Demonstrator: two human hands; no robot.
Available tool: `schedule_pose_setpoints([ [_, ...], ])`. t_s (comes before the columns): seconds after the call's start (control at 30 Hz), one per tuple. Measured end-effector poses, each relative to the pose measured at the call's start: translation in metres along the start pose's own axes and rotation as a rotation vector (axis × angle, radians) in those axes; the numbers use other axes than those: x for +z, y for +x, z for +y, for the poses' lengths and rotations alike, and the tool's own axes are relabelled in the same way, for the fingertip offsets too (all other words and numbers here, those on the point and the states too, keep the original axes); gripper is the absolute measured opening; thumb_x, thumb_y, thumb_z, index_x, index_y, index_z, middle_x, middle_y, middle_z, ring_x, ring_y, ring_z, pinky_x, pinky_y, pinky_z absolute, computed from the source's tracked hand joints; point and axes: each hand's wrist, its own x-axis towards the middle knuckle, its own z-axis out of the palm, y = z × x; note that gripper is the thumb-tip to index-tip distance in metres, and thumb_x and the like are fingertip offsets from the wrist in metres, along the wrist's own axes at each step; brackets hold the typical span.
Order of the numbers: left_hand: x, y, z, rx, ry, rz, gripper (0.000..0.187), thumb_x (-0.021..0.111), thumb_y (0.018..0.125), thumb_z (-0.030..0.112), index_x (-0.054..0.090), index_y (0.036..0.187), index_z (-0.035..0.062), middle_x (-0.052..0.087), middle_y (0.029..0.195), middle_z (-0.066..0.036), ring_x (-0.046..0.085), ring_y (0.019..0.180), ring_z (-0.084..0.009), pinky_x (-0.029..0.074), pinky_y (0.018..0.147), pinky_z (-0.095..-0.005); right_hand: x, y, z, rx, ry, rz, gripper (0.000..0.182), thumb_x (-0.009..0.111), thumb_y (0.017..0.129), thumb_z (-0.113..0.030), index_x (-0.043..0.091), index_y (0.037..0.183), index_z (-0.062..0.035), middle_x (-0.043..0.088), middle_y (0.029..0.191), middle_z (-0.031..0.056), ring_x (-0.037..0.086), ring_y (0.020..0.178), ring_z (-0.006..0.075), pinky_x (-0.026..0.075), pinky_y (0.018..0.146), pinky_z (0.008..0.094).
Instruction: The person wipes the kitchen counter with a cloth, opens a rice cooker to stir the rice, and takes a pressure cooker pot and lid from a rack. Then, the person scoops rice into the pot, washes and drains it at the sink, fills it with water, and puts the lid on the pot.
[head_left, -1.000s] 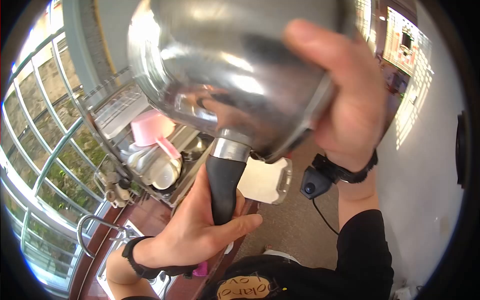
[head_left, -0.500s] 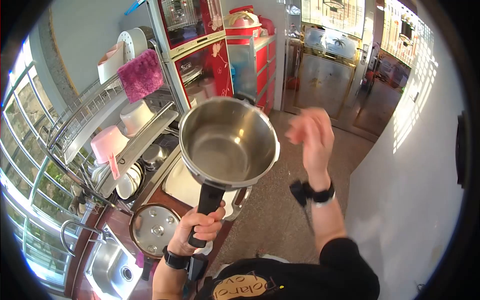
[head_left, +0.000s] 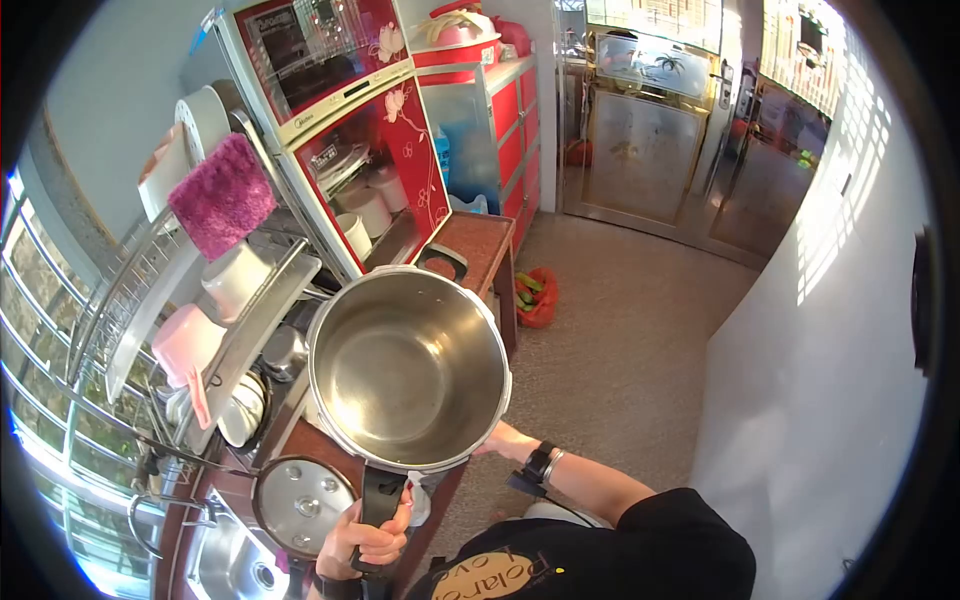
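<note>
The left grip squeezes the black handle of the pot, mid-frame. I can't tell if the right grip, partly hidden, holds it. Squeeze tight and keep it steady.

Right hand partly hidden behind the pot, lower centre
Fingers out of sight; bottom edge crops the shirt print (a tan oval); contents of the red bag, near centre, too small to identify.

Smooth glossy metal pot, smooth metal lid, fluffy cloth, glossy cabinet door, metal sink
</note>
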Motion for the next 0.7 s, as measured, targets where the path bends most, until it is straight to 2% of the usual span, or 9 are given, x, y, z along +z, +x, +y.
schedule_pose_setpoints([
  [0.1, 0.005, 0.024, 0.003, 0.006, 0.016, 0.042, 0.052, 0.051, 0.071, -0.013, 0.042, 0.12, -0.0014, 0.042, 0.079, -0.004, 0.032, 0.048, -0.0049, 0.026, 0.04, -0.0187, -0.015, -0.009, -0.025, 0.099, -0.033, -0.039, 0.049, 0.059, 0.09, -0.024, 0.043, 0.134, -0.0109, 0.056, 0.12, 0.011, 0.058, 0.1, 0.0223, 0.052, 0.083, 0.0422],
  [0.17, 0.012, 0.049, 0.008, -0.012, 0.016, 0.027, 0.052, 0.05, 0.071, -0.013, 0.041, 0.121, -0.0014, 0.042, 0.079, -0.004, 0.032, 0.048, -0.005, 0.026, 0.04, -0.0188, -0.062, -0.013, -0.041, -0.074, -0.221, -0.036, 0.046, 0.054, 0.093, -0.027, 0.043, 0.135, -0.0096, 0.057, 0.12, 0.0116, 0.057, 0.107, 0.0234, 0.05, 0.086, 0.0428],
  [0.23, 0.019, 0.079, 0.007, -0.033, 0.016, 0.008, 0.052, 0.05, 0.071, -0.014, 0.04, 0.121, -0.0014, 0.042, 0.08, -0.004, 0.033, 0.047, -0.0052, 0.026, 0.04, -0.019, -0.111, -0.036, -0.102, -0.134, 0.171, -0.005, 0.047, 0.049, 0.096, -0.033, 0.042, 0.136, -0.0078, 0.057, 0.122, 0.0111, 0.057, 0.11, 0.0232, 0.049, 0.088, 0.0412],
  [0.3, 0.027, 0.123, 0.006, -0.046, 0.038, 0.023, 0.052, 0.05, 0.072, -0.013, 0.039, 0.121, -0.0012, 0.042, 0.081, -0.004, 0.033, 0.048, -0.0052, 0.026, 0.04, -0.0188, -0.154, -0.069, -0.168, -0.251, 0.449, -0.193, 0.052, 0.048, 0.097, -0.039, 0.04, 0.137, -0.0062, 0.057, 0.123, 0.0093, 0.057, 0.109, 0.0214, 0.048, 0.09, 0.0396],
  [0.4, 0.041, 0.21, -0.002, -0.145, 0.038, 0.026, 0.049, 0.049, 0.073, -0.012, 0.039, 0.12, -0.0012, 0.043, 0.084, -0.004, 0.033, 0.05, -0.0041, 0.028, 0.041, -0.0171, -0.219, -0.091, -0.226, -0.273, 0.194, -0.142, 0.055, 0.05, 0.096, -0.04, 0.038, 0.139, -0.0086, 0.055, 0.124, 0.0075, 0.057, 0.106, 0.0189, 0.049, 0.089, 0.0379],
  [0.5, 0.068, 0.299, -0.012, -0.195, 0.078, 0.001, 0.047, 0.05, 0.075, -0.011, 0.04, 0.119, -0.0012, 0.043, 0.085, -0.004, 0.034, 0.051, -0.0037, 0.029, 0.042, -0.0167, -0.278, -0.098, -0.251, -0.268, -0.092, 0.161, 0.054, 0.058, 0.092, -0.019, 0.037, 0.14, -0.0114, 0.055, 0.122, 0.0049, 0.056, 0.103, 0.0135, 0.05, 0.08, 0.0314],
  [0.53, 0.074, 0.324, -0.011, -0.212, 0.052, -0.028, 0.046, 0.05, 0.076, -0.009, 0.04, 0.12, -0.0015, 0.044, 0.087, -0.004, 0.035, 0.05, -0.0039, 0.03, 0.042, -0.0169, -0.305, -0.096, -0.255, -0.245, 0.016, 0.16, 0.052, 0.057, 0.087, -0.007, 0.041, 0.136, -0.0082, 0.058, 0.114, 0.0047, 0.057, 0.098, 0.0125, 0.05, 0.074, 0.0262],
  [0.63, 0.09, 0.379, -0.005, -0.208, 0.037, -0.017, 0.047, 0.053, 0.077, -0.008, 0.039, 0.121, -0.0024, 0.046, 0.085, -0.005, 0.038, 0.05, -0.0052, 0.033, 0.043, -0.0175, -0.36, -0.091, -0.287, -0.267, -0.165, 0.207, 0.048, 0.053, 0.084, -0.001, 0.045, 0.131, -0.0056, 0.059, 0.106, 0.0052, 0.058, 0.097, 0.012, 0.05, 0.071, 0.0248],
  [0.7, 0.099, 0.408, -0.004, -0.19, 0.003, -0.001, 0.047, 0.055, 0.077, -0.008, 0.039, 0.121, -0.0029, 0.048, 0.083, -0.005, 0.04, 0.05, -0.0058, 0.035, 0.043, -0.0178, -0.38, -0.072, -0.32, -0.25, -0.233, 0.185, 0.049, 0.051, 0.081, 0.002, 0.046, 0.13, -0.0034, 0.06, 0.103, 0.0058, 0.058, 0.096, 0.0121, 0.05, 0.076, 0.0274],
])
